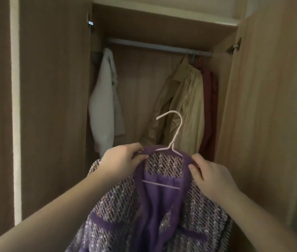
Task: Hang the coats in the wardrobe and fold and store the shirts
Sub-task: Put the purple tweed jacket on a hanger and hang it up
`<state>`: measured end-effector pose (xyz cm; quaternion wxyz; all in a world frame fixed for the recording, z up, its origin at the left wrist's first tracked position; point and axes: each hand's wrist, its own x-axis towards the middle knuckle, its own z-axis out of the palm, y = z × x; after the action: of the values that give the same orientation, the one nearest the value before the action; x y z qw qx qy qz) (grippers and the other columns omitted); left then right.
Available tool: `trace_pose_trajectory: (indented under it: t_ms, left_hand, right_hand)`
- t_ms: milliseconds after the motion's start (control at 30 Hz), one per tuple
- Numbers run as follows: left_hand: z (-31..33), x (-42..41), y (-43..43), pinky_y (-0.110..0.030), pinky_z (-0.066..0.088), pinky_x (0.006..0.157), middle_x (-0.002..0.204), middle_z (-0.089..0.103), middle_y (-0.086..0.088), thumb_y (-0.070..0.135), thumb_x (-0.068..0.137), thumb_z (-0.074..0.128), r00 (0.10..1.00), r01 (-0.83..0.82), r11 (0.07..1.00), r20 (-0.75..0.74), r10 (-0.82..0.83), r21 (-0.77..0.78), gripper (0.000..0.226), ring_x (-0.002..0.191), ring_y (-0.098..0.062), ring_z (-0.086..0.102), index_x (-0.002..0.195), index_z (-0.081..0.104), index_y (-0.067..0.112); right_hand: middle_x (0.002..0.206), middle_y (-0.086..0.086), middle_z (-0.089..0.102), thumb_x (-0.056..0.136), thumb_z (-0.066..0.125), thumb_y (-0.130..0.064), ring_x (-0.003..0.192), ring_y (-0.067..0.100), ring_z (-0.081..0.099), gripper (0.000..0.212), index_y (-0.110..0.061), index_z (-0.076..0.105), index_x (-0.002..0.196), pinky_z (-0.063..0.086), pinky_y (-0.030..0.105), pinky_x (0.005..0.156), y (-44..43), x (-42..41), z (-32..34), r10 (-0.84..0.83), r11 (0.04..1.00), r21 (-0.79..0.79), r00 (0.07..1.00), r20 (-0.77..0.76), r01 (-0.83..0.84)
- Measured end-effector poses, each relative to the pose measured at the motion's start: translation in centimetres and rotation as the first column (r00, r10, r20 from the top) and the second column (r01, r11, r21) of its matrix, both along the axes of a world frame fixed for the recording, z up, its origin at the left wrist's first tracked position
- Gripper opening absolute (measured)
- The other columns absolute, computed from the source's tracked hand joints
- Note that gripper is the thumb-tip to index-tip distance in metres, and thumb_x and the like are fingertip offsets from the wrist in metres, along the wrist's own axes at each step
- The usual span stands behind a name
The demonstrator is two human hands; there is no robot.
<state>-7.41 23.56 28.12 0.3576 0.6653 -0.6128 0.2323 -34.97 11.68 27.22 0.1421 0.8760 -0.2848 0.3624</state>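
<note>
**Purple coat on its hanger, ready for the rail**

The left hand (121, 159) pinches the collar of the purple coat (118, 206) on one side, with its fingers curled on the cloth. The right hand (211, 176) pinches the collar on the other side in the same way. The 2 hands hold the coat up in front of the open wardrobe (162, 17), well below the rail (158, 46). A thin white hanger (178, 130) sits inside the coat's shoulders, and its hook pokes up above the collar.

The coat looks thick and woolly, so it is likely a bit heavy. It is soft and floppy and will sag if it is held by 1 edge. The lining looks smooth, so the coat could slip off the thin hanger. A good place to hold it may be the hanger's neck, just under the hook, with 1 hand steadying a shoulder.

A white coat (104, 106) hangs at the left end of the rail. A tan coat (184, 106) and something red (210, 99) hang at the right end. Between them the rail is bare, and the purple coat would fit there. The tan coat hangs behind the hook and could get bumped. A door stands open on each side.
</note>
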Motion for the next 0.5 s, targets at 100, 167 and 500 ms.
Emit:
trace_pose_trajectory:
  t_ms: [100, 167, 500]
  left_hand:
    - [1.2, 2.6, -4.6, -0.027, 0.040, 0.053, 0.075, 0.058, 0.017, 0.070, 0.083, 0.037, 0.997, -0.050, 0.997, 0.056, 0.053, -0.060, 0.034, 0.078, -0.011, 0.062, 0.093, 0.046, 0.039]
    - [2.7, 4.1, -8.4, -0.031, 0.046, 0.058, 0.084, 0.066, 0.010, 0.072, 0.083, 0.034, 0.988, -0.100, 0.988, 0.106, 0.113, -0.122, 0.043, 0.083, -0.017, 0.065, 0.097, 0.049, 0.034]
    - [11.0, 9.4, -26.3, -0.043, 0.043, 0.098, 0.133, 0.053, 0.003, 0.049, 0.095, 0.037, 0.935, -0.193, 0.893, 0.201, 0.293, -0.407, 0.054, 0.119, -0.023, 0.050, 0.145, 0.038, 0.027]
  right_hand:
    - [0.074, -0.009, 0.069, 0.095, 0.034, -0.051, 0.056, 0.015, 0.065, 0.033, -0.030, 0.052, 0.114, 0.026, 0.023, 0.042, -5.3, 3.1, 1.6, -0.045, 0.975, -0.219, 0.999, 0.021, 0.049]
    - [0.072, -0.008, 0.069, 0.095, 0.038, -0.048, 0.053, 0.014, 0.064, 0.027, -0.031, 0.054, 0.110, 0.020, 0.022, 0.043, -9.2, 4.9, 3.4, -0.094, 0.943, -0.316, 0.994, 0.058, 0.107]
    - [0.065, 0.000, 0.064, 0.090, 0.058, -0.041, 0.048, 0.029, 0.061, 0.017, -0.026, 0.053, 0.097, 0.029, 0.027, 0.043, -26.9, 12.4, 16.1, -0.146, 0.785, -0.541, 0.939, 0.312, 0.302]
